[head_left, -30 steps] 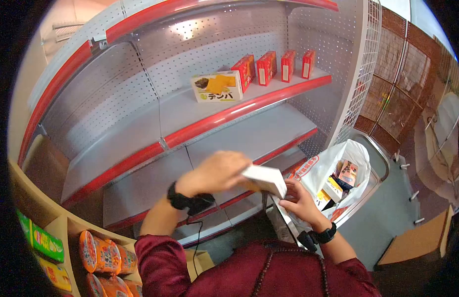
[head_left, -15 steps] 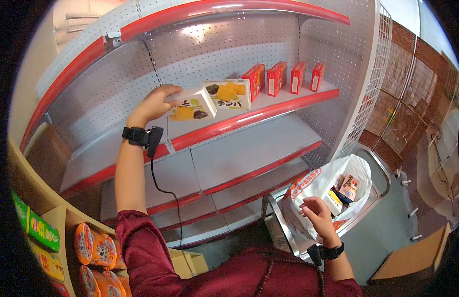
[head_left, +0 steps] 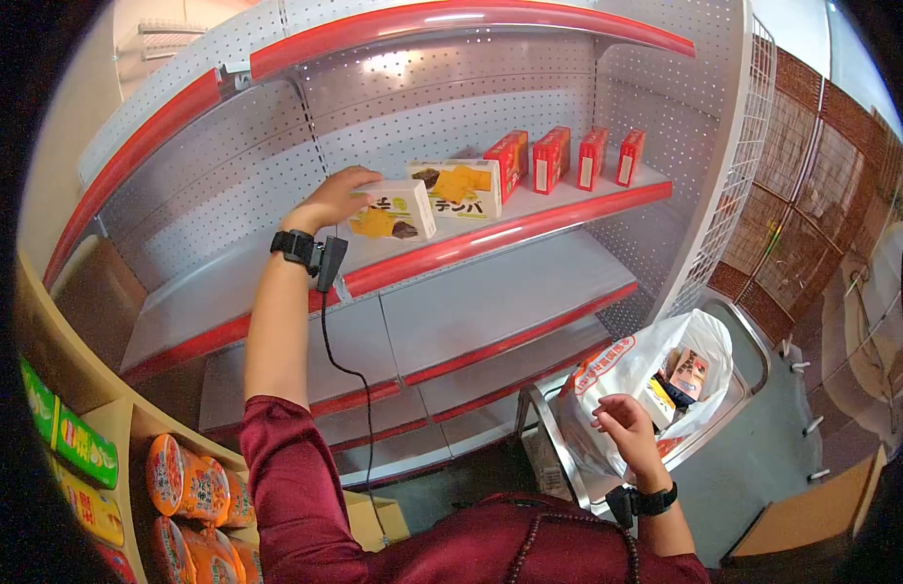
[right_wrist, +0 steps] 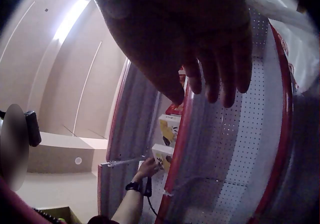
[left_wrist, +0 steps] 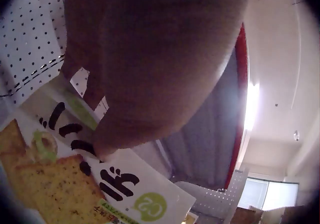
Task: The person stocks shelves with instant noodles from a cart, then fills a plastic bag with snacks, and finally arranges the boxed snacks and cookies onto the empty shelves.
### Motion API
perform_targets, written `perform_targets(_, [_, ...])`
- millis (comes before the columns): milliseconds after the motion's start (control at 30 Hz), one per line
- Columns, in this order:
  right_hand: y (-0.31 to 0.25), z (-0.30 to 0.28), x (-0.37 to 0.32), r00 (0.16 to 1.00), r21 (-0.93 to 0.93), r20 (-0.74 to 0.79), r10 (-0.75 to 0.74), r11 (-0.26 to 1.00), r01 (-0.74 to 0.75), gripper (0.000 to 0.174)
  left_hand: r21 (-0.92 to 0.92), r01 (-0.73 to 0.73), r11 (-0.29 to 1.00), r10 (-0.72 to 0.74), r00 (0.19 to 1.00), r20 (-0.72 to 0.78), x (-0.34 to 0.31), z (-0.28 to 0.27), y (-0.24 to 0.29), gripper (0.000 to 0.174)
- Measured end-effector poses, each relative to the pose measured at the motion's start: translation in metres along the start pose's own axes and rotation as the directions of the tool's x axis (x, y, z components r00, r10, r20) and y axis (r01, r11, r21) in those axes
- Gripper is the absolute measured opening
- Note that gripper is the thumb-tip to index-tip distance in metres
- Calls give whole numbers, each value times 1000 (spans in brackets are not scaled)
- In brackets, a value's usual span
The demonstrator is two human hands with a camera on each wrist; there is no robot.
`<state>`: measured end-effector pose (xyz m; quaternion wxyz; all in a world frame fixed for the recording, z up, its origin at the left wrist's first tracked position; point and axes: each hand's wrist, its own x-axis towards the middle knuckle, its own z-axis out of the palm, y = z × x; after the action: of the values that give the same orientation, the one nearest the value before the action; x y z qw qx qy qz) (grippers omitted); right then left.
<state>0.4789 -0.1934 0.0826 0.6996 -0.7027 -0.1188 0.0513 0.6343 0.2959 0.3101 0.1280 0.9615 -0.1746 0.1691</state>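
A white box of crackers [head_left: 405, 206] is at the middle shelf's front, pinched at its left side by my left hand [head_left: 335, 200]. In the left wrist view, the thumb presses on the printed face of the cracker box [left_wrist: 55, 184], beside the black lettering. Right next to it stands a second white cracker box [head_left: 463, 190], crackers pictured on its front. My right hand [head_left: 629, 436] holds nothing; its fingers are loosely bent above the white plastic bag [head_left: 607, 399], which contains several packages. In the right wrist view those fingers [right_wrist: 227, 79] hang down.
Several red boxes [head_left: 551, 161] stand in a row farther right on the shelf [head_left: 208, 302]. The bag sits on a metal cart [head_left: 758, 350]. Orange noodle packs [head_left: 189, 487] and green packs [head_left: 87, 450] fill a wooden rack at lower left. A cable hangs from my left wrist.
Both hands were at the box near the cart; my right hand has let go. My left hand has carried the box up to the shelf, beside the other cracker box.
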Motion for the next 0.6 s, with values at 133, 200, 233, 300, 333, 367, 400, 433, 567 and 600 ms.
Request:
perform_targets(133, [-1,0,-1,1000,17,3,19,1000,-19,20,-20,-10,1000,10,1000,-10,3,2,8,35])
perform_targets(200, [0,0,0,1000,13,1,12,1000,-12,19,-25,-9,1000,9,1000,-6,5,3,8,36])
perform_targets(233, [0,-1,0,1000,16,-1,14,1000,-14,19,-32,-6,999,6,1000,-2,6,4,8,36])
perform_targets(300, [-2,-4,0,1000,-6,19,11,1000,-11,19,-18,-13,1000,13,1000,-19,5,7,9,36])
perform_targets(333, [1,-5,0,1000,-1,14,15,1000,-14,19,-3,-19,1000,19,999,-40,4,7,9,36])
perform_targets(367, [5,-7,1,1000,-42,2,-7,999,7,19,-3,-23,1000,23,999,-32,4,7,10,36])
perform_targets(400, [7,-9,1,1000,-85,-10,-29,996,28,19,-26,18,999,-18,1000,-10,3,6,10,40])
perform_targets(433, [0,-9,0,1000,-27,-16,-7,1000,7,19,-49,59,997,-59,998,13,3,5,12,44])
perform_targets(567, [-18,-25,2,990,-17,-115,-79,997,78,19,-56,120,991,-119,993,10,-3,3,23,47])
perform_targets(600, [-23,-35,3,985,-33,-153,-77,997,73,17,-62,119,991,-120,993,-1,-4,3,21,49])
